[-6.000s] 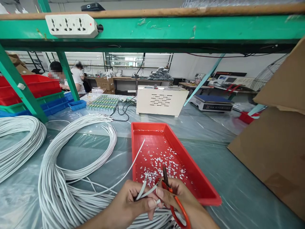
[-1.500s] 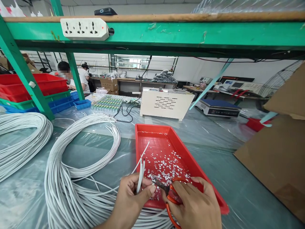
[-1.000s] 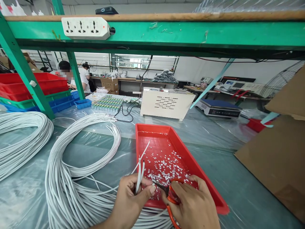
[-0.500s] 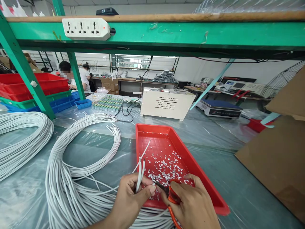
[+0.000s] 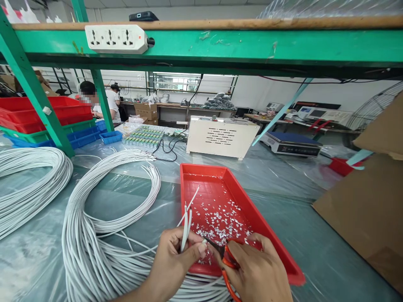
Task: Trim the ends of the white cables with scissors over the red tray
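Observation:
My left hand (image 5: 178, 260) is closed around a few white cables (image 5: 184, 230), whose dark-tipped ends stick up from the fist. Thumb and forefinger pinch one cable end, its tip mostly hidden by the fingers. Orange-handled scissors (image 5: 228, 262) are gripped in my right hand (image 5: 256, 268), their dark blades touching or very near that pinched end. Both hands are over the near end of a red tray (image 5: 267, 226), where small silvery scraps (image 5: 217, 220) lie scattered. A big coil of white cable (image 5: 91, 251) spreads to the left and runs beneath my hands.
Another white cable coil (image 5: 28, 188) lies at far left, below stacked plastic trays (image 5: 47, 113). Behind the red tray stand a beige vented box (image 5: 220, 136) and a scale (image 5: 289, 144). A cardboard box (image 5: 365, 214) bounds the right; a green shelf beam (image 5: 201, 46) crosses above.
The whole view has shifted slightly. My hands hold the same cables and scissors in nearly the same pose, with the blades turned very slightly at the pinched end.

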{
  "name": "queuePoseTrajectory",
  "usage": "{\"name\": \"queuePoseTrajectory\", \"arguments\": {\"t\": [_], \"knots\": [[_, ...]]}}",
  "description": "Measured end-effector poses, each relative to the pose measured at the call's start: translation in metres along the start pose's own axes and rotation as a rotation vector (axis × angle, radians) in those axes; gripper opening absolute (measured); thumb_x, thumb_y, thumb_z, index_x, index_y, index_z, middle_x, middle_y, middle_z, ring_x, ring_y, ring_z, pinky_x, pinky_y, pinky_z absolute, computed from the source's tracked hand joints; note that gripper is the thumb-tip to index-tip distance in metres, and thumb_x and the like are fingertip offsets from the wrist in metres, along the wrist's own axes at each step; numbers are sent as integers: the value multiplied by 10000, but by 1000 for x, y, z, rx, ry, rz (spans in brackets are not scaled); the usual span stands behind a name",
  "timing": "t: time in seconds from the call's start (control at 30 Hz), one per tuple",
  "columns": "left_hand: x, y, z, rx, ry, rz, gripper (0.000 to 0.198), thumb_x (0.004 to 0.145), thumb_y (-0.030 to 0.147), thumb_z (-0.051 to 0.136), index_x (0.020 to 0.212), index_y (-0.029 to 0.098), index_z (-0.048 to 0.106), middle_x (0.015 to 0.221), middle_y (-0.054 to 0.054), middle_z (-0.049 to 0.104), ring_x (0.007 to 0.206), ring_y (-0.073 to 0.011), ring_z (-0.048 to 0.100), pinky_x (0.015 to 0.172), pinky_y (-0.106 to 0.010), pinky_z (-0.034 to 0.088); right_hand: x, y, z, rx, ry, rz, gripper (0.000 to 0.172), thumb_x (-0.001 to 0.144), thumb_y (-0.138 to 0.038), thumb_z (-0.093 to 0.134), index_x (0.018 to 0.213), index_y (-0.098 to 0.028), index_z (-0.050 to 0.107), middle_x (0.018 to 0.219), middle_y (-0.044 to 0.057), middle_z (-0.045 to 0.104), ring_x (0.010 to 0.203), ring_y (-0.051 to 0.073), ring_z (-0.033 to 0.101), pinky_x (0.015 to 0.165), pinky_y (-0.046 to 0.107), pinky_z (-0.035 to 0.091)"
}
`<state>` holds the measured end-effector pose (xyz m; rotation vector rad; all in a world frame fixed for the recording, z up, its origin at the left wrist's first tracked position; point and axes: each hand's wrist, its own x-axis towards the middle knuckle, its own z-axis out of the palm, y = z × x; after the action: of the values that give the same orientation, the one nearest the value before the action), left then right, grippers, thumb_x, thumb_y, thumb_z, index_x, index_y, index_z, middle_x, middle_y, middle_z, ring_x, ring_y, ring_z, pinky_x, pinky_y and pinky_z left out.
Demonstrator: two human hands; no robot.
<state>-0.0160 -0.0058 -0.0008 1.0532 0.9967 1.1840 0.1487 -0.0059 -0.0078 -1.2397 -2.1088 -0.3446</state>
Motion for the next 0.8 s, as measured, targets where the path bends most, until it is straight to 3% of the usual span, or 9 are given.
{"name": "queuePoseTrajectory", "arguments": {"t": [0.17,0.27,0.37,0.47,0.57,0.67,0.8], "knots": [[1,1,0,11,20,9,189,643,266,687,700,98,622,583,-18,598,571,-120,509,567,-219,389,-5,4,1,24,98,-55,253,793,-229,486,544,-192,463,432,-52,460,412,97,404,742,340,313],[0,3,0,26,-10,3,193,655,280,676,681,96,623,566,-21,596,563,-121,510,563,-218,385,-4,6,3,105,122,16,299,742,-236,557,486,-195,406,401,-78,385,386,76,325,728,326,347],[0,4,0,33,-46,-1,204,681,301,653,681,98,626,552,-19,597,547,-112,497,562,-213,374,-3,9,5,251,35,158,289,759,-275,552,495,-197,464,442,-49,471,420,97,391,715,317,385],[0,2,1,29,-73,1,221,705,318,630,704,97,630,555,-25,598,558,-118,493,585,-225,372,-4,10,8,436,-57,269,164,760,-298,548,647,-197,612,621,19,625,676,187,556,736,320,409],[-1,-1,2,48,-152,-1,248,737,332,595,688,92,636,544,-25,576,557,-121,478,586,-232,355,-3,9,9,553,-99,352,156,696,-317,618,776,-188,657,668,40,642,827,244,557,781,351,399],[-2,-2,3,71,-258,1,306,768,341,552,600,94,616,533,-14,522,545,-112,439,556,-224,323,1,5,5,679,-137,383,139,698,-323,619,677,-191,657,554,4,599,697,208,558,801,357,377],[-1,-3,1,106,-374,15,351,775,346,539,529,98,569,536,-7,469,569,-115,425,576,-227,324,9,-3,-7,855,-275,437,270,741,-379,566,555,-184,586,522,-9,547,595,163,506,759,325,389]]}}
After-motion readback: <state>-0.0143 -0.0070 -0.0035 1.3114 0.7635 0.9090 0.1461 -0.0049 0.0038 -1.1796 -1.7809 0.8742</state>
